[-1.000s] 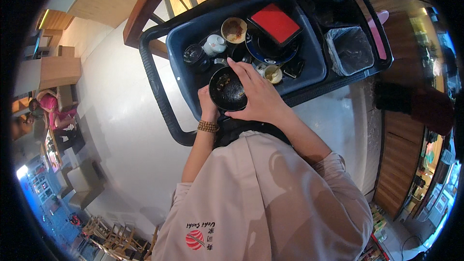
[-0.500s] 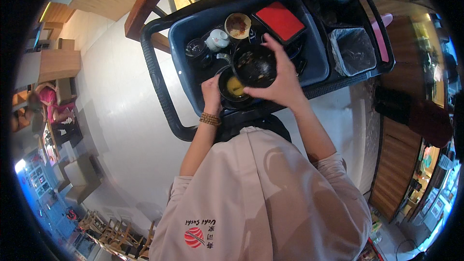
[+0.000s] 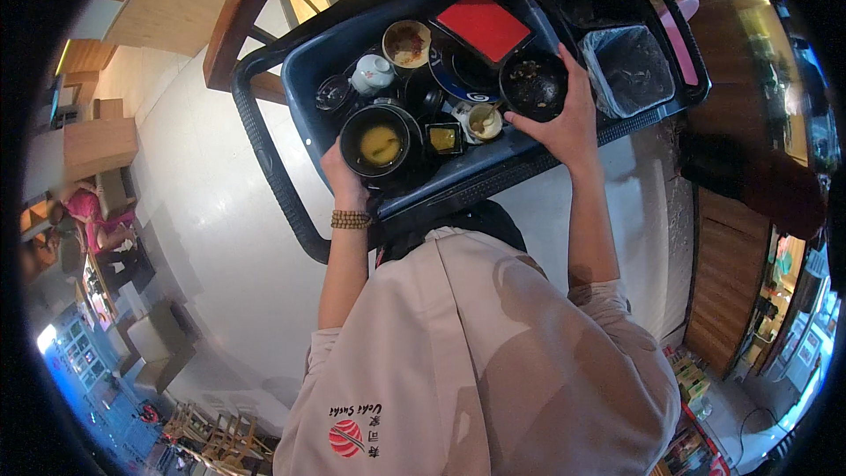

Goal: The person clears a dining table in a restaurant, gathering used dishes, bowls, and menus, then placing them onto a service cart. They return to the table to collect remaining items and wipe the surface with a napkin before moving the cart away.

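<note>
My left hand point(image 3: 345, 180) grips a black bowl point(image 3: 351, 143) with yellowish liquid in it, over the near left part of a blue-grey tub point(image 3: 304, 106). In my right hand point(image 3: 568, 120) is another black bowl point(image 3: 546, 88), tilted so that food scraps show inside, over the tub's right end. Between the two bowls lie a small black square dish point(image 3: 443, 138) with something yellow in it and a small pale cup point(image 3: 485, 122) with a spoon or stick. Farther back are a white lidded cup point(image 3: 372, 75), a stained cream bowl point(image 3: 407, 44) and a red rectangular tray point(image 3: 485, 26).
The tub sits on a black cart point(image 3: 280, 174) with a looped handle. Right of it, a bin lined with clear plastic point(image 3: 627, 70) is fixed to the cart. Wooden railing point(image 3: 231, 31) stands behind. Far left, a seated person in pink point(image 3: 86, 207) is at a table.
My hands have moved apart. The left bowl has shifted left, and the right bowl has gone right, toward the lined bin. The small square dish and pale cup between them now show.
</note>
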The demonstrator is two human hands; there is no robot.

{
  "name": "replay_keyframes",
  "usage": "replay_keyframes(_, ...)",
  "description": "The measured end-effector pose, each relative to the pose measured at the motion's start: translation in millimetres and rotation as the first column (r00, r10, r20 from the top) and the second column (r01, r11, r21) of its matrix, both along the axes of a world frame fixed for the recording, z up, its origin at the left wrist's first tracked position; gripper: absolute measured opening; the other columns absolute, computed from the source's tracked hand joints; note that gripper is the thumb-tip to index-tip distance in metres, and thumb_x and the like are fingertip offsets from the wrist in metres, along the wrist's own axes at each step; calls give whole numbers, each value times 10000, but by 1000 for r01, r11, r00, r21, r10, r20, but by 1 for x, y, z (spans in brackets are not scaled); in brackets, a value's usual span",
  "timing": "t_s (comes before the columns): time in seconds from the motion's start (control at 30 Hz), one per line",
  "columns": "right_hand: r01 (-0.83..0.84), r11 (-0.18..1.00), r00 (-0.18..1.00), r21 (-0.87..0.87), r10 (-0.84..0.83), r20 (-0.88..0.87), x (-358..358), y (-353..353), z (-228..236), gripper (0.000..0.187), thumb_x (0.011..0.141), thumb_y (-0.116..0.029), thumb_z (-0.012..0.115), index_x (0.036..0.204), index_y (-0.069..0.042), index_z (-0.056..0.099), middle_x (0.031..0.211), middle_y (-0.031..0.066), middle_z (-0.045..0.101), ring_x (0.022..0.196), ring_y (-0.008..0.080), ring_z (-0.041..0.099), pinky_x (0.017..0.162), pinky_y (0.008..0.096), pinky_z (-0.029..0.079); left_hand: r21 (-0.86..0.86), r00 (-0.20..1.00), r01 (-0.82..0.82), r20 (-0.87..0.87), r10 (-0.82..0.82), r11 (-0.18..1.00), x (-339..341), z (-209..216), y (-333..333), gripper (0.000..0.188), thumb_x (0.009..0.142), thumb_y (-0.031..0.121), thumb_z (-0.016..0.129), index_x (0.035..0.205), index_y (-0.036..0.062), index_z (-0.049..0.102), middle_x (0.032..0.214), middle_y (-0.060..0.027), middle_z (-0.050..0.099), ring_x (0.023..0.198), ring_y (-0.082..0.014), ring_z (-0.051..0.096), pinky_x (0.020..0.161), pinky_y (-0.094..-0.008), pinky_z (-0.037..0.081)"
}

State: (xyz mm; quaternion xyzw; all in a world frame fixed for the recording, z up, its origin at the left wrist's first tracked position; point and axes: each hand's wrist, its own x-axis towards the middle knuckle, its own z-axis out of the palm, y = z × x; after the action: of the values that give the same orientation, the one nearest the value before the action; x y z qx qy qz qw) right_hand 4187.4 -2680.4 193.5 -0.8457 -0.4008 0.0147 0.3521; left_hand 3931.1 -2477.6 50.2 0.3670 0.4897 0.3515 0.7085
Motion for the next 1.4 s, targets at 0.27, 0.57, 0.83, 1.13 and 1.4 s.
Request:
replay_keyframes(0.27, -205, 975, 976, -82, 197, -97, -22, 3, -25, 1110, 569, -308, 906, 1502, -128, 333, 1370, 209, 460, 1239, 408, 513, 1052, 465, 439, -19, 998, -64, 12, 64, 998, 1, 3, 20, 269, 956, 200, 573, 967, -25, 721, 891, -65, 707, 779, -146, 671, 705, -293, 541)
replay_keyframes(0.57, -330, 942, 923, -61, 309, -229, -42, 22, -45, 1139, 539, -267, 914, 1507, -149, 325, 1375, 189, 446, 1236, 409, 515, 1041, 464, 450, -26, 997, -83, -10, 83, 996, -11, 3, 21, 276, 959, 186, 562, 1000, -38, 718, 915, -72, 709, 794, -145, 677, 707, -297, 545)
replay_keyframes(0.83, -119, 985, 982, 123, 135, -131, -13, 8, -33, 1146, 500, -276, 951, 1468, -69, 375, 1324, 173, 513, 1239, 329, 526, 1073, 412, 409, 13, 998, 50, 23, -50, 999, -15, -1, 8, 323, 977, 181, 501, 1083, -52, 696, 1005, -100, 716, 867, -177, 697, 775, -317, 571)
replay_keyframes(1.13, 420, 829, 908, 370, -388, -159, 77, -49, -21, 1155, 538, -321, 970, 1479, -78, 347, 1303, 180, 569, 1203, 280, 570, 1044, 387, 446, 20, 1000, 19, 25, -19, 1000, -3, 2, -12, 324, 986, 179, 490, 1068, -60, 692, 1000, -98, 712, 864, -175, 694, 777, -309, 566)
replay_keyframes(1.4, 483, 847, 864, -223, -418, 281, 195, -83, -19, 1207, 509, -372, 950, 1494, -75, 319, 1239, 245, 629, 1157, 391, 617, 1023, 462, 463, 13, 999, 29, 41, -29, 1000, -4, 4, -10, 313, 981, 187, 507, 1021, -52, 705, 964, -87, 714, 835, -164, 688, 747, -301, 562)
